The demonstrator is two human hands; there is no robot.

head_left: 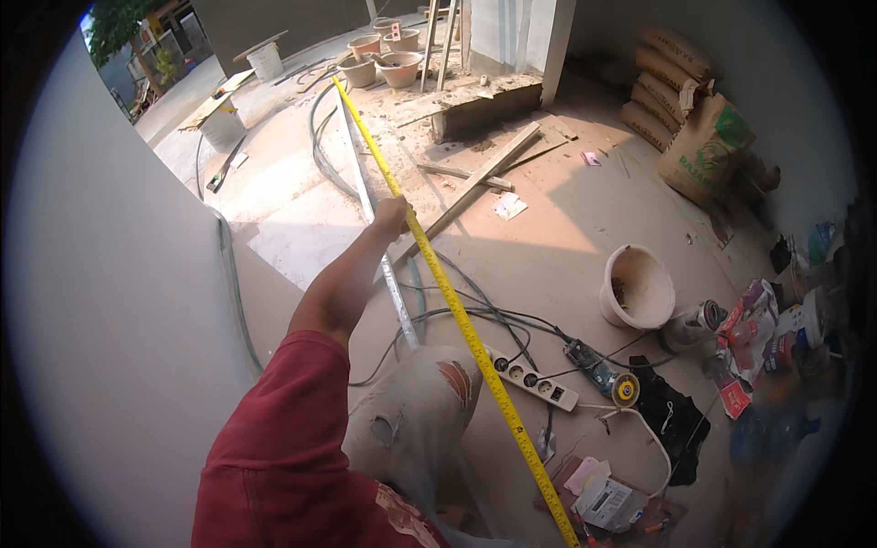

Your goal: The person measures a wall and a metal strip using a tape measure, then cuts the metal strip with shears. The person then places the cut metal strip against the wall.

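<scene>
Currently — measuring step. Left hand (393,217) pinches yellow tape measure (457,315), stretched across the floor alongside a metal strip (388,274); its far end lies toward the buckets (384,57). Right hand not in view — state unknown. Beside the tape: power strip (534,379). Next, by judgement: hold taut, read mark.

A dusty concrete floor (548,237) carries everything here. A white power strip (534,377) lies on it among dark cables (475,310), with an angle grinder (603,374) just beside it. A white bucket (637,287) stands near a heap of packets and bottles (767,338) along the right wall. Stacked cement sacks (667,82) rest farther back. Wooden planks (475,187) lie across the middle, a long metal strip (375,219) stretches away, and several basins (384,59) sit at the far end.
</scene>
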